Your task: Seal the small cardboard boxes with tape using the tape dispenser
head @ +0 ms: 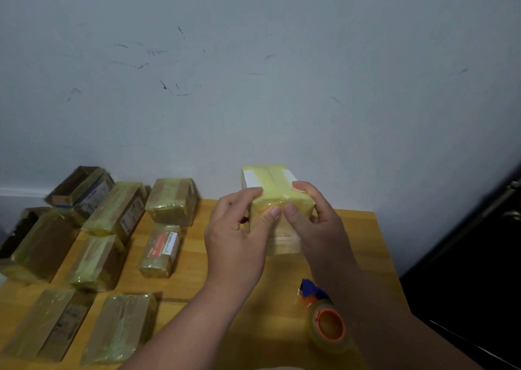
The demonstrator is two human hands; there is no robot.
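wooden table [355, 228] against a scuffed pale wall [253, 73], dark door [479, 257] at right

My right forearm [375, 299] hides part of the tape dispenser [328, 323]; left of it, blurred taped boxes [42, 245] cut off.

plain home room, scuffed grey wall [253, 73], wooden table [355, 245] crowded with taped parcels [172, 204]
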